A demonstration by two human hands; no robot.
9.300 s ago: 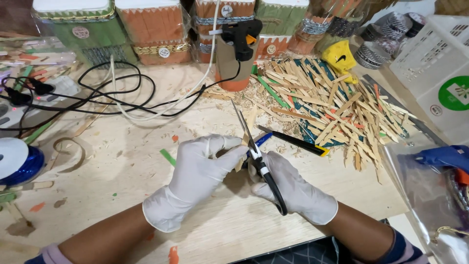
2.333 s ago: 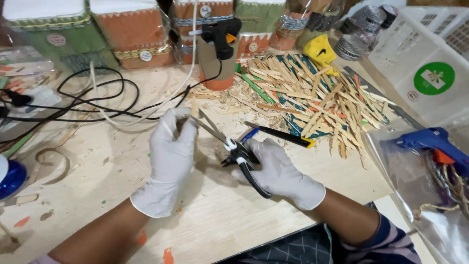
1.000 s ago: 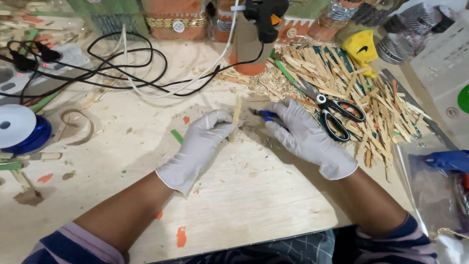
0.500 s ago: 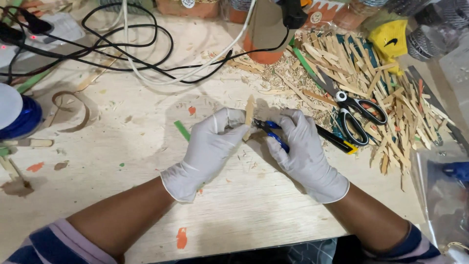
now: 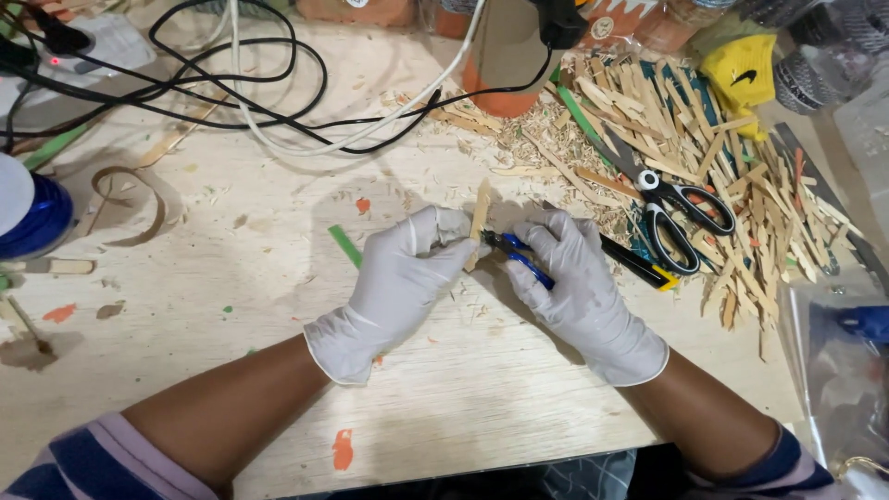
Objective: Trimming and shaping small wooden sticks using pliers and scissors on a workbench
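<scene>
Both my hands wear white gloves. My left hand (image 5: 403, 282) pinches a short flat wooden stick (image 5: 480, 210), held upright just above the wooden tabletop (image 5: 231, 278). My right hand (image 5: 579, 287) grips a small blue-handled cutting tool (image 5: 519, 255) whose tip meets the lower end of the stick. The two hands nearly touch at the middle of the table. Black-handled scissors (image 5: 671, 199) lie to the right on a heap of wooden sticks (image 5: 741, 185).
Black and white cables (image 5: 231, 83) loop across the back left. A blue roll (image 5: 32, 208) sits at the left edge. A black and yellow utility knife (image 5: 639, 264) lies by my right hand. A green strip (image 5: 345, 246) and wood shavings lie near my left hand. A clear bag (image 5: 838, 370) is at right.
The scissors that my right hand held earlier now lie on the stick heap. My right hand took up the blue-handled tool and brought it against the stick in my left hand.
</scene>
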